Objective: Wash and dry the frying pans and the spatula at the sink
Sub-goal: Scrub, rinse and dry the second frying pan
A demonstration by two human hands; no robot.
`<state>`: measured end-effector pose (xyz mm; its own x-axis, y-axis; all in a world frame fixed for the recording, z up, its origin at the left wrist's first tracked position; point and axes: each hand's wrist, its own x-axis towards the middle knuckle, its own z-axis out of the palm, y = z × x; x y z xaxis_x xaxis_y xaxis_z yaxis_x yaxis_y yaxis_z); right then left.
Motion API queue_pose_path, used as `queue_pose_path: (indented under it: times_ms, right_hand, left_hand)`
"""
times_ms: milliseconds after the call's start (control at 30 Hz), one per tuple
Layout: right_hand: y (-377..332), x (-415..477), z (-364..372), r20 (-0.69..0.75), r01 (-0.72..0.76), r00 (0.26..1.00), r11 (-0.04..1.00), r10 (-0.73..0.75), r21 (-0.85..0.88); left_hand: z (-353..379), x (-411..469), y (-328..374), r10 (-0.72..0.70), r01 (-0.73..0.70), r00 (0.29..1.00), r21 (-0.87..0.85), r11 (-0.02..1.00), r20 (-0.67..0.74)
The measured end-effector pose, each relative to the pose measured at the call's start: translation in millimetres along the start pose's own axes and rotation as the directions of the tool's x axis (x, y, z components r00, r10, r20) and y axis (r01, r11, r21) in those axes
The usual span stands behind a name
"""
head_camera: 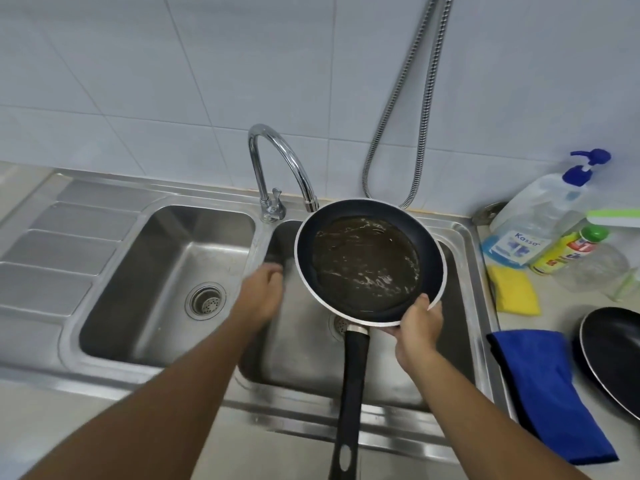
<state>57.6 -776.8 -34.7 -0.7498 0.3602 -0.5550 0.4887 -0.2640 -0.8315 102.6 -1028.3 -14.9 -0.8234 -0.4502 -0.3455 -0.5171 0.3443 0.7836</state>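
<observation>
A black frying pan (367, 261) with a pale rim is held over the right basin of the steel sink (460, 244), under the tap spout, with water pooled inside it. My right hand (417, 327) grips the pan's near rim, thumb over the edge, just right of its black handle (349, 393). My left hand (261, 292) hovers left of the pan over the divider between the basins, fingers curled downward, blurred, holding nothing I can see. A second black pan (613, 355) lies on the counter at the right edge. No spatula is in view.
The chrome tap (277, 161) arches over the pan. A metal hose (412, 109) hangs on the tiled wall. On the right counter are a blue cloth (543, 382), a yellow sponge (512, 289) and soap bottles (540, 216). The left basin (166, 271) has a drain strainer.
</observation>
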Motion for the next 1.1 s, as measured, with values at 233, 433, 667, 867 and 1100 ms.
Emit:
queue_pose_path:
  times_ms: [233,433,667,867,1100]
  right_hand:
    - [-7.0,0.1,-12.0,0.046,0.064,0.997,0.996,-0.062,-0.060]
    - [-15.0,-1.7,-5.7,0.077,0.046,0.996,0.999,-0.044,-0.021]
    - [-21.3,1.2,-6.4,0.066,0.066,0.996,0.997,-0.064,-0.040]
    - [-27.9,-2.6,-8.6,0.072,0.081,0.994,0.995,-0.076,-0.057]
    - [-33.8,-6.1,-8.4,0.068,0.088,0.994,0.994,-0.083,-0.067]
  left_hand:
    - [-36.4,89.1,90.1,0.303,-0.305,0.951,0.304,0.902,0.058]
    - [-24.3,119.6,98.3,0.236,-0.299,0.954,0.566,0.768,0.184]
    - [-29.9,120.3,79.5,0.323,-0.327,0.938,0.641,0.695,0.129]
    - [-35.6,99.7,68.5,0.302,-0.325,0.943,0.593,0.736,0.141]
    - [-33.2,70.3,57.8,0.302,-0.292,0.951,0.492,0.820,0.061]
